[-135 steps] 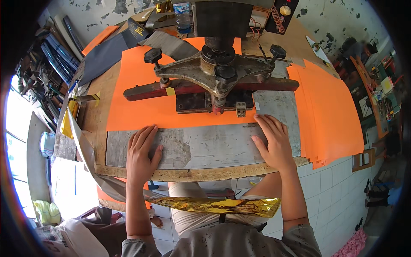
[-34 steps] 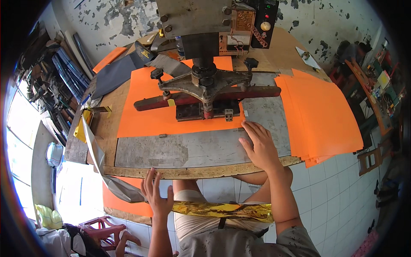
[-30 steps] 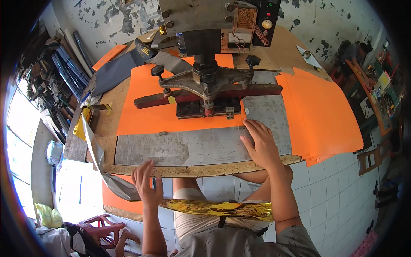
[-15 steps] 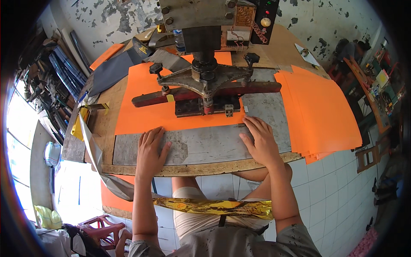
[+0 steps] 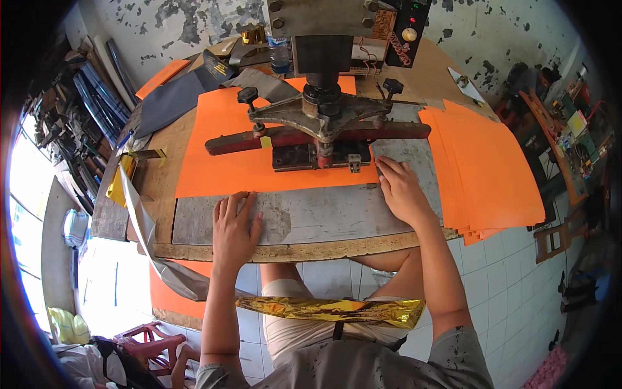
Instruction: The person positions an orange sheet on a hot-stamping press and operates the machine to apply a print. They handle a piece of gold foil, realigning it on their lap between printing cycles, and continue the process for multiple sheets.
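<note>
Orange sheet (image 5: 220,162) lying flat on a worn grey metal plate (image 5: 324,217), under the dark block (image 5: 285,159) of a heavy press (image 5: 332,111); whether the block touches it cannot be told. The person's two hands frame its front edge. The left hand (image 5: 234,230) is palm down, fingers loosely spread, tips at the edge near the sheet's left part, grasping nothing. The right hand (image 5: 403,188) is partly curled at the sheet's front right corner; whether it pinches the paper or only touches it is unclear. To steady the sheet well, light, even fingertip pressure would likely serve best, keeping the front edge straight, the paper unbuckled and every finger clear of the block. The plate is set on a wooden worktop (image 5: 154,201) with a rough front lip. More orange sheets (image 5: 492,168) are stacked, slightly fanned, at the right, overhanging the front; a dark sheet (image 5: 168,109) lies at the back left. Crinkled gold foil (image 5: 337,310) stretches across the seated person's lap. Beyond are a peeling wall (image 5: 214,19), pale floor tiles (image 5: 479,269), a red stool (image 5: 152,343) at lower left and another person (image 5: 541,79) at far right.
</note>
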Action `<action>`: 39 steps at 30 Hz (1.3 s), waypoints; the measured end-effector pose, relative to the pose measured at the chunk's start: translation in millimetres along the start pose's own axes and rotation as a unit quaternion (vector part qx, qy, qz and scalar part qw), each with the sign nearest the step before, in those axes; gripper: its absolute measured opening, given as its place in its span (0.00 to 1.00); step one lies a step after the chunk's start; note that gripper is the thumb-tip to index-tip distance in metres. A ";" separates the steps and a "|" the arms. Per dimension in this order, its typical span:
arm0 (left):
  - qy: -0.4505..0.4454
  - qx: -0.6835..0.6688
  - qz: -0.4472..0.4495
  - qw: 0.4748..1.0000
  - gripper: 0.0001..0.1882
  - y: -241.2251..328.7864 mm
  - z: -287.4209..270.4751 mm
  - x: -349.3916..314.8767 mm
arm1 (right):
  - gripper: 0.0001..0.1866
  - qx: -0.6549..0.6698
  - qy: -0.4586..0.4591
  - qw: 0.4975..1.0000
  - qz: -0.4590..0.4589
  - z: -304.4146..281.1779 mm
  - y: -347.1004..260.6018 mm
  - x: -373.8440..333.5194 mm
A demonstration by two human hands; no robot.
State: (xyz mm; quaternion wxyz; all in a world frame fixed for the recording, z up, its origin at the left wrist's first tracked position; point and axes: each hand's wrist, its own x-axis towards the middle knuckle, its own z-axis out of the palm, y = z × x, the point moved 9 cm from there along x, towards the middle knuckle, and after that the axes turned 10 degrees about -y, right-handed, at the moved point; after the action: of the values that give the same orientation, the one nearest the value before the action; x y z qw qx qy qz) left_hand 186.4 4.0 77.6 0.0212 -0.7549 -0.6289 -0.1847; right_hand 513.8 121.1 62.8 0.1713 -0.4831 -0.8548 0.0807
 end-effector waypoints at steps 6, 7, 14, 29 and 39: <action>-0.010 0.016 0.006 1.000 0.23 4.5 -5.5 3.1 | 0.22 -0.086 -0.008 0.996 -0.017 2.4 -6.7 -2.6; -0.010 0.015 0.008 1.000 0.23 6.0 -5.6 4.2 | 0.22 -0.095 -0.005 0.995 -0.025 1.4 -7.4 -3.2; 0.010 0.008 0.004 1.000 0.23 6.2 -9.9 -27.7 | 0.15 0.093 0.028 0.995 -0.030 -26.7 -37.3 -57.5; 0.225 -0.172 -0.253 0.925 0.06 -101.5 -46.0 -230.0 | 0.32 0.286 -0.467 0.833 0.078 177.4 -46.5 -249.1; 0.274 -0.147 -0.303 0.901 0.09 -130.4 -70.5 -261.5 | 0.13 0.398 -0.446 0.802 0.012 65.3 -63.0 -254.4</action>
State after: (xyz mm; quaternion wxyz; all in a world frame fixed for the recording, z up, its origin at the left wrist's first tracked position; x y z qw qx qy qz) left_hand 7.0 -233.8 37.3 0.0242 -0.4418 -0.7622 -0.4725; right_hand 560.0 -127.0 -33.3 -0.0528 -0.2935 -0.7236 0.6225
